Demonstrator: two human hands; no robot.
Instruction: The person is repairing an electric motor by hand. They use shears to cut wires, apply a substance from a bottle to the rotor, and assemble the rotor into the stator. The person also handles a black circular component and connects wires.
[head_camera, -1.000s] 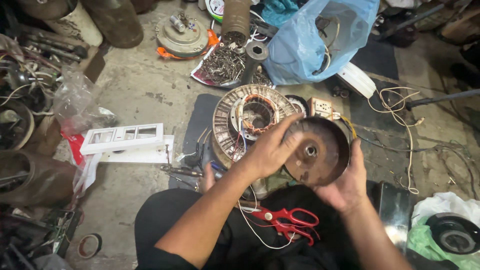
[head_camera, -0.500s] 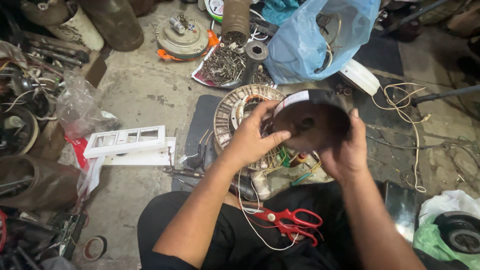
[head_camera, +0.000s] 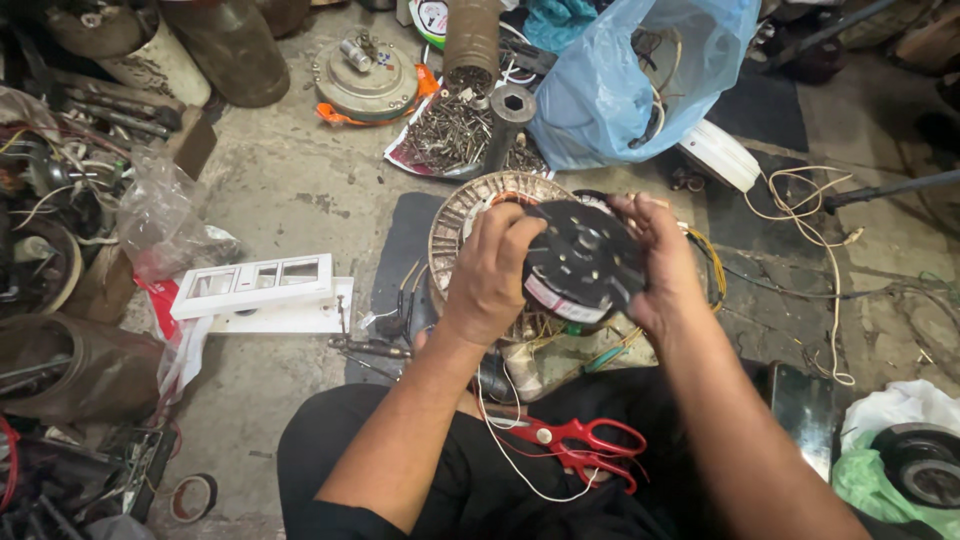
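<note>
Both hands gripped a dark round motor cover (head_camera: 583, 262), the left hand (head_camera: 492, 275) on its left rim and the right hand (head_camera: 662, 265) on its right rim. The cover was held directly above a wound stator (head_camera: 470, 215) resting on a black mat (head_camera: 400, 250) on the concrete floor (head_camera: 290, 190). Red-handled scissors (head_camera: 580, 445) lay on the person's lap. A white switch plate (head_camera: 252, 286) lay left of the mat. A blue plastic bag (head_camera: 620, 90) and a pile of screws (head_camera: 450, 135) sat beyond the stator.

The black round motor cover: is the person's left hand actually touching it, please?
Touching. The head view shows the left hand with its fingers curled over the edge of the black round motor cover.
</note>
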